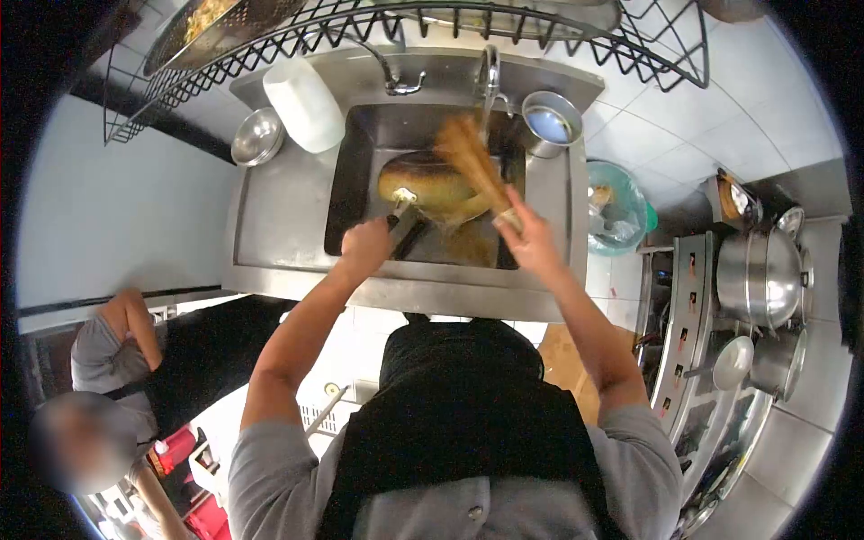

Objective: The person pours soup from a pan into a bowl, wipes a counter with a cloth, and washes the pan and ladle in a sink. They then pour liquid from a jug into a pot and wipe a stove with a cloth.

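Observation:
A wok (423,178) with a brownish, wet surface lies tilted in the dark sink basin (369,135). My left hand (367,247) is closed around its black handle at the basin's front left. In my right hand (531,236) is a bamboo brush (470,155), gripped at its lower end, with its blurred bristles up over the right part of the wok, close to the faucet (488,79). Brownish water shows in the basin below the wok.
A white jug (306,103) and metal bowls (257,137) stand left of the basin, a metal pot (550,124) right. A wire rack (432,16) hangs above. A lined bin (616,209) and stove (688,333) are on the right. Another person (112,360) is at lower left.

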Demonstrator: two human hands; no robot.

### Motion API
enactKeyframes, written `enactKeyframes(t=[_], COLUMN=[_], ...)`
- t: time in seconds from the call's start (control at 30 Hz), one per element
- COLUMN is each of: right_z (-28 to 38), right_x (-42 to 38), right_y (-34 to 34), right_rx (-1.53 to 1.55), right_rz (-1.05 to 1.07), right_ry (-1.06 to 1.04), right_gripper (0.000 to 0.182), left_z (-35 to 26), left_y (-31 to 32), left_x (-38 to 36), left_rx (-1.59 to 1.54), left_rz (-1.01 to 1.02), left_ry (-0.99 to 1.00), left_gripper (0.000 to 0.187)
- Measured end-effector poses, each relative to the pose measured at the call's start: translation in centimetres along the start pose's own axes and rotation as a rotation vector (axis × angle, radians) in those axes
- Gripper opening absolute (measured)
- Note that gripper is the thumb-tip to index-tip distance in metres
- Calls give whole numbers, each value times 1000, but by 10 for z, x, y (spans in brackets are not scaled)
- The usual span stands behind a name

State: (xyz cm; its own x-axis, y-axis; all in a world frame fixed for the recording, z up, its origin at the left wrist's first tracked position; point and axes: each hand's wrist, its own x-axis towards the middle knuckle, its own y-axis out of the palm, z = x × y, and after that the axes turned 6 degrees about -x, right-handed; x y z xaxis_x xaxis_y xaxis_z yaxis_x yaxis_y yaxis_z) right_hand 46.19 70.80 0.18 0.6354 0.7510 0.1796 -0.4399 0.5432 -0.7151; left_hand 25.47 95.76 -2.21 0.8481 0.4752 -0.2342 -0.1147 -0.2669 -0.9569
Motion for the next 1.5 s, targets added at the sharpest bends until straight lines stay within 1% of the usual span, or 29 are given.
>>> enactKeyframes(t=[0.07,0.13,0.17,0.2,0.27,0.3,0.33,0.37,0.43,0.5,0.53,0.6,0.67,0.7,0.73,0.8,0.83,0.87,0.93,1.0,1.03,1.13,1.2,1.23,1.27,1.33,1.4,1.47,1.5], right_z=[-11,-44,-62,-52,-15,-19,-21,-21,-28,-40,-39,-1,11,21,20,18,69,61,29,32,45,65,46,38,36,42,79,58,48], right_x=[-5,2,7,12,6,1,-3,-4,2,22,32,61,73,67,68,73,94,110,111,106,92,54,81,87,81,66,42,69,83], right_y=[16,41,48,37,-2,-3,-7,-12,-10,-2,2,12,27,30,24,-4,-50,-55,-34,-15,-10,-17,-14,-3,3,11,-8,-9,-2], right_rx=[-19,-154,-43,-34,201,401,400,357,312,-8,-12,-493,-338,-314,-316,-400,-446,-616,-709,-565,-656,-521,-549,-700,-699,-631,-553,-525,-664], right_rz=[57,158,55,57,87,116,118,198,278,290,294,368,405,374,386,650,958,1010,459,535,652,559,647,474,470,716,681,740,637], right_ry=[-70,157,173,171,468,517,518,452,392,107,116,212,35,-65,-69,-238,156,213,110,44,-106,-127,61,129,137,-41,-76,136,183], right_gripper=[64,61,62,62,64,64,64,62,60,51,51,50,48,37,37,38,38,33,25,21,20,21,22,23,23,25,25,23,24], left_z=[-4,1,12,30,37,32,30,34,28,17,9,-11,-22,-25,-25,-21,-21,-22,-28,-31,-31,-34,-35,-39,-42,-43,-46,-52,-54], left_y=[-10,-12,-6,10,16,0,-10,1,9,23,25,17,18,16,17,18,18,18,20,30,32,22,29,31,32,29,29,29,25], left_x=[-3,-4,0,2,-6,-7,-8,-11,-23,-34,-42,-56,-59,-54,-55,-61,-59,-60,-64,-55,-52,-60,-67,-66,-67,-61,-64,-73,-72], left_rx=[35,-31,-26,-116,-210,-670,-1120,-1426,-1708,-1916,-1919,-1964,-1875,-1888,-1901,-1892,-1878,-1882,-1812,-1798,-1803,-1818,-1862,-1859,-1890,-1923,-1876,-1896,-1906], left_rz=[-3,-40,-48,-107,-131,156,450,555,652,692,702,701,745,721,702,658,607,604,652,641,643,632,675,684,696,694,679,698,694], left_ry=[14,36,32,88,152,-56,-275,-341,-334,-314,-317,-331,-251,-235,-232,-191,-138,-130,-121,-141,-127,-205,-174,-166,-185,-197,-199,-206,-194], left_gripper=[15,27,27,20,20,19,19,19,27,34,34,33,27,26,25,24,23,23,16,16,16,18,17,17,17,18,18,20,21])
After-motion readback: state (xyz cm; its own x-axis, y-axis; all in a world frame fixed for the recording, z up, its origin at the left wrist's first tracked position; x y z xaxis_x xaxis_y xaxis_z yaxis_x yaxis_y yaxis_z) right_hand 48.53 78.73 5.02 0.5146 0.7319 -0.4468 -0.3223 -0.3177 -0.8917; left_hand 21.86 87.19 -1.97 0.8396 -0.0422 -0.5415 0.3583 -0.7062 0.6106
